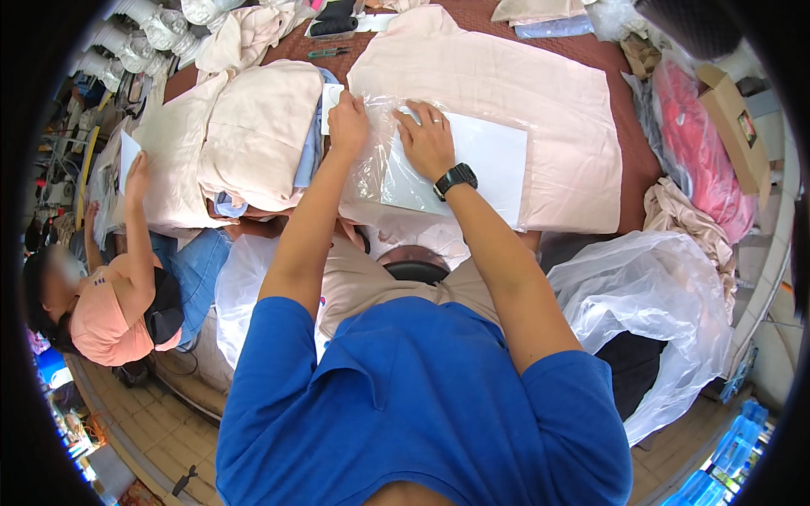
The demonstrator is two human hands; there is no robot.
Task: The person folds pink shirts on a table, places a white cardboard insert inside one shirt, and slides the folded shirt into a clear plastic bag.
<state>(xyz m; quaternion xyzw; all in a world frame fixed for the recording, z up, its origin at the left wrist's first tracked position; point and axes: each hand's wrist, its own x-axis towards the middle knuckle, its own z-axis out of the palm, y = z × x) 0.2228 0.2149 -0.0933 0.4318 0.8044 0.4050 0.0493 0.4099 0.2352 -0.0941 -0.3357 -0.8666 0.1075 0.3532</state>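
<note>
A pale pink garment lies spread across the table in front of me. On it rests a white sheet with clear plastic film reaching out from its left side. My right hand presses down on the sheet's upper left part, fingers stretched out and holding nothing; a black watch is on that wrist. Left of it, my left hand has its fingers curled, closed on a small white card beside the folded garments. Its palm side is hidden.
Folded pale pink garments are stacked at left, and small scissors-like snips lie behind. A co-worker sits at left holding something white. At right are a pink bagged bundle, a cardboard box and a large clear plastic bag.
</note>
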